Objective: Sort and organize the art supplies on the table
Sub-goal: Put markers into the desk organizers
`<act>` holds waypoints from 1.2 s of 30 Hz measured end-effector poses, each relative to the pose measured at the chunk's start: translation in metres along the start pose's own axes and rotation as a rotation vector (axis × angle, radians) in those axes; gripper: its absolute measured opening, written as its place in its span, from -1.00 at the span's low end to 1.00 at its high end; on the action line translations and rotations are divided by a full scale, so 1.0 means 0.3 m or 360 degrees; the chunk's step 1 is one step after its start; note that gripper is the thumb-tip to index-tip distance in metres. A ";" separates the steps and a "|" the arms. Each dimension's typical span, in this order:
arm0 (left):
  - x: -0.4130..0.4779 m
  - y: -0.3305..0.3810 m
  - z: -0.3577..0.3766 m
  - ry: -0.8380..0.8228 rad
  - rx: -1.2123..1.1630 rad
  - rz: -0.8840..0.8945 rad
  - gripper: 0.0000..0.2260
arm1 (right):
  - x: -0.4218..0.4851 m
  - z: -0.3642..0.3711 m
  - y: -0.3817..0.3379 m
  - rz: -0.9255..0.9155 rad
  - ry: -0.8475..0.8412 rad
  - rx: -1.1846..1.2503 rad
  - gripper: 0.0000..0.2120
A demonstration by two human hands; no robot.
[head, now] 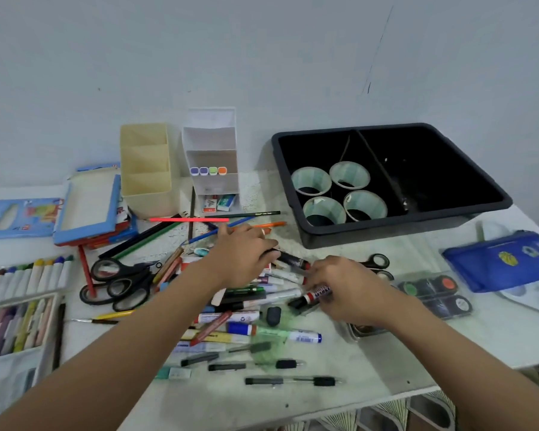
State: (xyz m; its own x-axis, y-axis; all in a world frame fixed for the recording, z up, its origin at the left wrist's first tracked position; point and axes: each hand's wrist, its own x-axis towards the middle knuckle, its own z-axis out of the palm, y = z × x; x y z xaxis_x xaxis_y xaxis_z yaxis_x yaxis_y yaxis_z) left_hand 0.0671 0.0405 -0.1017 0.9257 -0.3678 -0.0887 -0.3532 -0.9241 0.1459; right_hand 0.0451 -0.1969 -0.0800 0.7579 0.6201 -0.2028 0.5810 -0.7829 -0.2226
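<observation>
Markers heaped mid-way across the tabletop look light, stiff and slick, apt to roll, so pinch mid-barrel. The right grip pinches a red-and-white marker; the left grip curls over a black marker, though whether holding it I cannot tell.

Markers and pens heaped mid-table, criss-crossed. A red-and-white marker sits tilted at the heap's right edge, a black marker just behind. Black scissors left, maybe two pairs, flat.
</observation>
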 end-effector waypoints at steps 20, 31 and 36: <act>0.007 -0.023 -0.103 0.0197 -0.0704 -0.0178 -0.86 | 0.046 -0.021 -0.015 -0.0175 0.0386 0.0293 -0.82; -0.229 -0.192 -0.340 0.0833 -0.1050 -0.0478 -0.84 | 0.168 -0.114 -0.187 -0.0320 0.0564 0.0848 -0.68; -0.277 -0.284 -0.351 0.0851 -0.1127 -0.0583 -0.74 | 0.328 -0.161 -0.276 -0.0283 0.0615 0.0902 -0.79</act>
State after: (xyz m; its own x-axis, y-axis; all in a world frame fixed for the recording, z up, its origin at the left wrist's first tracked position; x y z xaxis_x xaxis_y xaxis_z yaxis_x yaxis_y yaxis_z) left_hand 0.0346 0.1608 -0.0029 0.9636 0.1894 0.1887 -0.0279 -0.6305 0.7757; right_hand 0.0860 -0.0736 -0.0355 0.7781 0.5912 0.2124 0.5413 -0.4594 -0.7043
